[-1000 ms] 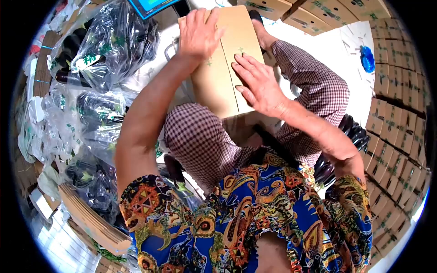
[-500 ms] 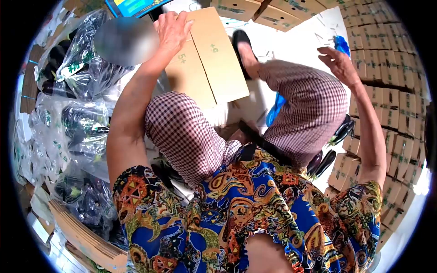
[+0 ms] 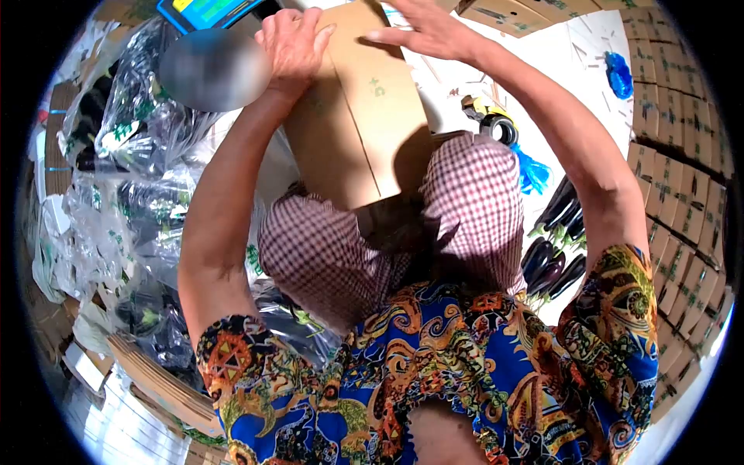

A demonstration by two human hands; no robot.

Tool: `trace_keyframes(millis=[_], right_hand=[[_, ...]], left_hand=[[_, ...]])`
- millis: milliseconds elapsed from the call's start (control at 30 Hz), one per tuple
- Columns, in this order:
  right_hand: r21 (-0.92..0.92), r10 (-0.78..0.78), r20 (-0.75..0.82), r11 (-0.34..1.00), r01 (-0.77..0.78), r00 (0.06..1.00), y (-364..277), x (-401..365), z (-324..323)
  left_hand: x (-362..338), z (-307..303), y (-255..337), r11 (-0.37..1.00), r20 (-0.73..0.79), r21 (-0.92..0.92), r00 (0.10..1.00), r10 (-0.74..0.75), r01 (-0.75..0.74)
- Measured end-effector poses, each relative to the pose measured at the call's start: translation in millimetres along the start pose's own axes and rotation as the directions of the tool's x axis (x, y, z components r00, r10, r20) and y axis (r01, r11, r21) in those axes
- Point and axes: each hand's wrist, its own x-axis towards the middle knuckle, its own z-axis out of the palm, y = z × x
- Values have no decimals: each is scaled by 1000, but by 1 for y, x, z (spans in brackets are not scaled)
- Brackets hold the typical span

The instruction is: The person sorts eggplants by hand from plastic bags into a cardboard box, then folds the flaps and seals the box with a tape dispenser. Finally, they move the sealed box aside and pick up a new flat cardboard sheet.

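A closed cardboard box (image 3: 353,116) with green print leans between my knees, its two top flaps meeting at a centre seam. My left hand (image 3: 293,48) grips its far left edge, fingers bent and the thumb lying on the top. Over the far right part of the box, my right hand (image 3: 426,31) has its thumb stretched across the flap and apart from the fingers. Those fingertips are partly cut off by the top of the view.
Eggplants (image 3: 554,260) lie on the white floor at right, near a tape roll (image 3: 498,128) and blue plastic (image 3: 532,170). Stacked cartons (image 3: 670,178) line the right side. Clear bags of eggplants (image 3: 139,139) and flattened cardboard (image 3: 159,380) are at left. A blue-framed screen (image 3: 205,12) stands at top.
My right hand has swung from the far right to the box's far end. My right knee has moved inward against the box, which sits closer to me. My left hand stays on it.
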Motion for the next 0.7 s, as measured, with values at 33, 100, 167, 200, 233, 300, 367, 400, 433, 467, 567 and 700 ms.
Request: trace_keyframes(millis=[33, 100, 167, 200, 233, 300, 367, 400, 433, 467, 567, 700], right_hand=[[20, 137, 188, 990, -143, 973, -12, 23, -5], [29, 152, 99, 987, -155, 983, 16, 47, 56], [-30, 179, 199, 984, -176, 964, 2, 49, 49], [-2, 208, 204, 977, -212, 956, -7, 46, 39], [28, 242, 211, 967, -254, 947, -12, 42, 30], [66, 259, 262, 956, -285, 930, -12, 43, 24], [148, 146, 253, 971, -188, 956, 6, 43, 25], [220, 179, 184, 951, -218, 966, 14, 36, 21], [295, 218, 119, 924, -244, 969, 24, 20, 15], [246, 152, 17, 957, -152, 988, 70, -5, 26], [-171, 509, 337, 860, -480, 792, 103, -115, -23], [-438, 817, 328, 576, -690, 474, 136, -291, 0]], left_hand=[[1, 2, 0, 1000, -8, -4, 1000, -10, 10], [-1, 4, 0, 999, -22, -12, 999, -37, 37], [3, 2, 5, 999, -61, 31, 998, -11, 13], [5, 3, 6, 998, -101, 57, 995, 9, -3], [5, 5, 6, 997, -134, 81, 990, 30, -19], [11, 6, 4, 998, -67, 68, 998, -5, 10], [11, 9, -1, 998, -77, 67, 997, -12, 17], [10, 6, 0, 998, -46, 56, 998, -38, 41], [10, 4, 1, 997, -18, 41, 998, -66, 66], [10, -1, 3, 995, 34, 15, 995, -96, 96], [11, -1, 3, 995, 54, -3, 994, -98, 98], [16, -6, 9, 994, 94, -17, 990, -108, 110]])
